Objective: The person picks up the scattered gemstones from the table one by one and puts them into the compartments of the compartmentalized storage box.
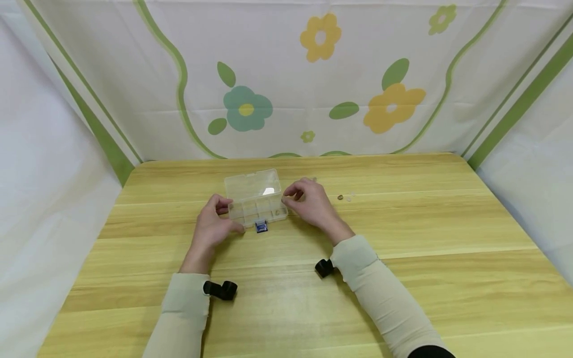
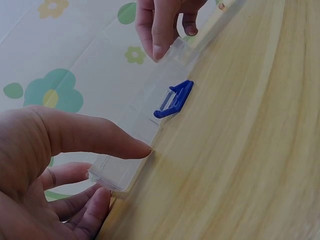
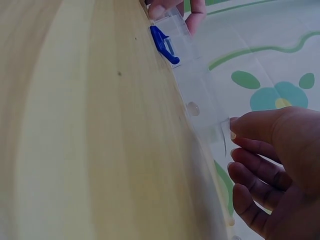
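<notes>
The clear plastic box (image 1: 250,218) lay on the wooden table (image 1: 277,303), a little toward eleven o'clock from its middle, its lid (image 1: 247,185) laid back on the twelve o'clock side. The left hand (image 1: 212,226) grasped its nine o'clock end, thumb against the near wall and fingers at the end. At three o'clock, the right hand (image 1: 310,201) had thumb and forefinger brought together at the rim; whether they pinched something tiny or merely touched the plastic, I could not tell. The box looked light and fairly stiff, smooth enough to slide under a sideways nudge, so that steadying grip on the end seemed well chosen. The thin lid and its hinge line appeared the weakest parts and poor places to hold, as did the blue clasp (image 2: 181,99) at six o'clock. A small gold-coloured piece (image 1: 277,213) sat in a compartment near the three o'clock end, likely to roll if the box tipped. Out past the right hand, about three o'clock from the box, a brown bead (image 1: 340,197) called for a fingertip hold.
</notes>
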Motion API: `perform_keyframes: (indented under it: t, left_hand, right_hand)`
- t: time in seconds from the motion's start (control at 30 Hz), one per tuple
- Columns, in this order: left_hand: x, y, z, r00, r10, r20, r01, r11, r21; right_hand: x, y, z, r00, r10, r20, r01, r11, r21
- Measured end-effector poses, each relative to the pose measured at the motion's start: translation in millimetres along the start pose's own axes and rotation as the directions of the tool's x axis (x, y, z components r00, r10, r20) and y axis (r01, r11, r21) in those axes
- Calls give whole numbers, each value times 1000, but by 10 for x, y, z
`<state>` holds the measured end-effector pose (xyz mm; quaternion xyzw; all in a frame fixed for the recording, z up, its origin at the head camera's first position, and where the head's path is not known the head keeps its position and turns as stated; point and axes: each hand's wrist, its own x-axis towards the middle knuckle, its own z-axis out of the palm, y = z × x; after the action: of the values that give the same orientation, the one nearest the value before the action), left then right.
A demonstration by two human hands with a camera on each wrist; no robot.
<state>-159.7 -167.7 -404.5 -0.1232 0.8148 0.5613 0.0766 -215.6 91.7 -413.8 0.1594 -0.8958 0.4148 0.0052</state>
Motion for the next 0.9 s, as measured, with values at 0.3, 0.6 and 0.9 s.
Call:
perform_keyframes:
  t: [0.3,0.6,0.9]
  left_hand:
    - [-3,-16,-4,1000,3,5,-3,1000,18]
    - [11,-4,-3,1000,15,2,-15,1000,24]
    - [17,-2,4,1000,12,8,-12,1000,17]
  right_hand:
    - [-14,-29,13,1000,8,27,-8,1000,-1]
    - [-16,-46,1,1000,-6,17,6,1000,-4]
    - [-8,4,-38,1000,18,1,-18,1000,-8]
